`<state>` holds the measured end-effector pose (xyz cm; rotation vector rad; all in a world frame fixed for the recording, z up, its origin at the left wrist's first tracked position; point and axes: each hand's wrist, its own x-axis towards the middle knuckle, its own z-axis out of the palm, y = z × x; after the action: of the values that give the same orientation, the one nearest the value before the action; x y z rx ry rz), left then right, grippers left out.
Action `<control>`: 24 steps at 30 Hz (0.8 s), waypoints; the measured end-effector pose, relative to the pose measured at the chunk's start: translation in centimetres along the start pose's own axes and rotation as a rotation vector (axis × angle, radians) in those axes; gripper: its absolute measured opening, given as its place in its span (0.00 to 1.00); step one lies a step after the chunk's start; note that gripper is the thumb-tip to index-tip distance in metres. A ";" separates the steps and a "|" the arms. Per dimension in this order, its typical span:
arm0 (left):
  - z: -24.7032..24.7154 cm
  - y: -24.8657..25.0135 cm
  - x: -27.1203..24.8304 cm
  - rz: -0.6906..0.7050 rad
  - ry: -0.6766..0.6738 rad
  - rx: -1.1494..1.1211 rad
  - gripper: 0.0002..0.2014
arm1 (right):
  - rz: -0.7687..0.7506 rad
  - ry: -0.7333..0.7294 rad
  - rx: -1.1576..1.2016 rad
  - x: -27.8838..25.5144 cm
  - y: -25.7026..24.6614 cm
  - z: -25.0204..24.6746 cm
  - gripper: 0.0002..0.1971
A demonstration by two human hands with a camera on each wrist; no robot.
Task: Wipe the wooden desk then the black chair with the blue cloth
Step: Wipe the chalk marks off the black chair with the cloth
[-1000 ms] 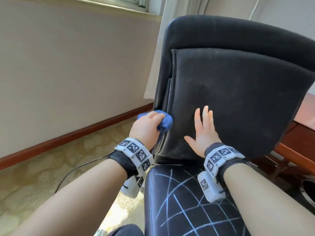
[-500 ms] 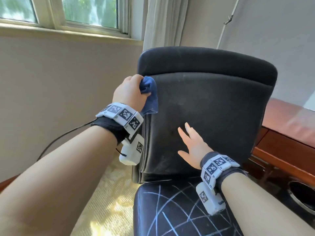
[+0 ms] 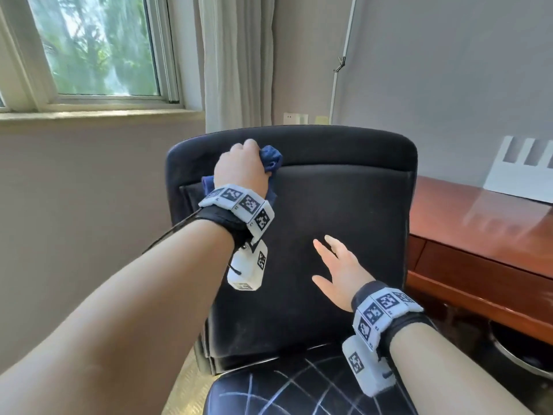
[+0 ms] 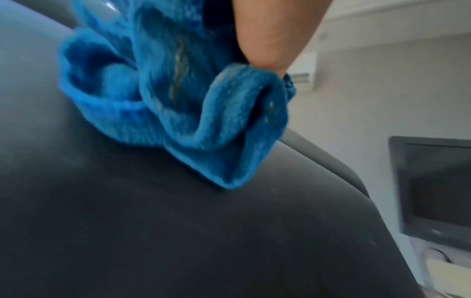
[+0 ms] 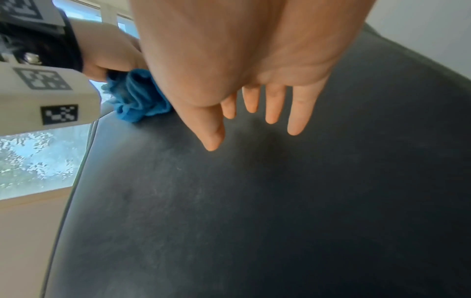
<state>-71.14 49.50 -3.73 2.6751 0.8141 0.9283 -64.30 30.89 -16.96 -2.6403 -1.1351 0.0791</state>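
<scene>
The left hand [image 3: 241, 166] is gripping the bunched blue cloth [image 3: 271, 158], fingers curled round it, and is pressing it against the black chair [image 3: 329, 235] near the top of the backrest, at about eleven o'clock from the backrest's middle. In the left wrist view the cloth [image 4: 178, 104] is lying in thick folds on the dark upholstery [image 4: 178, 231], with a finger [image 4: 267, 40] pinching it from above; the picture is smeared there, so how much of the cloth is flat on the chair is hard to judge. The right hand [image 3: 336, 272] is lying with fingers straight and spread, holding nothing, palm toward the backrest's centre, at about four o'clock from the left hand and well apart from it. The right wrist view is showing those fingers [image 5: 295, 113] stretched out over the upholstery [image 5: 254, 211], with the cloth [image 5: 137, 100] at ten o'clock from them. The wooden desk [image 3: 478, 229] is standing at three o'clock of the chair, just beside it. A window [image 3: 95, 46] and a pale curtain [image 3: 239, 61] are sitting behind, at eleven and twelve o'clock.
</scene>
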 end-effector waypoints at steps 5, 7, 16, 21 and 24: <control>6.3 7.2 -3.8 0.150 -0.343 -0.146 0.18 | 0.117 0.058 0.128 -3.3 4.4 -0.4 0.35; 8.6 9.2 -6.5 0.169 -0.432 -0.248 0.15 | 0.234 0.092 0.212 -5.2 6.8 -1.4 0.38; 8.3 15.6 -11.4 0.237 -0.466 -0.575 0.15 | 0.147 0.383 0.708 -9.8 7.5 -4.5 0.42; 7.6 14.4 -10.4 0.406 -0.582 -0.389 0.23 | 0.408 0.500 0.818 -10.1 9.3 -4.8 0.23; 7.6 12.3 -6.5 0.398 -0.261 0.023 0.30 | 0.499 0.541 0.852 -9.5 11.8 -4.7 0.21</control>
<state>-65.26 35.66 -8.75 2.9514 0.2431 0.6182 -61.82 15.26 -16.10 -1.9110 -0.1655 -0.0494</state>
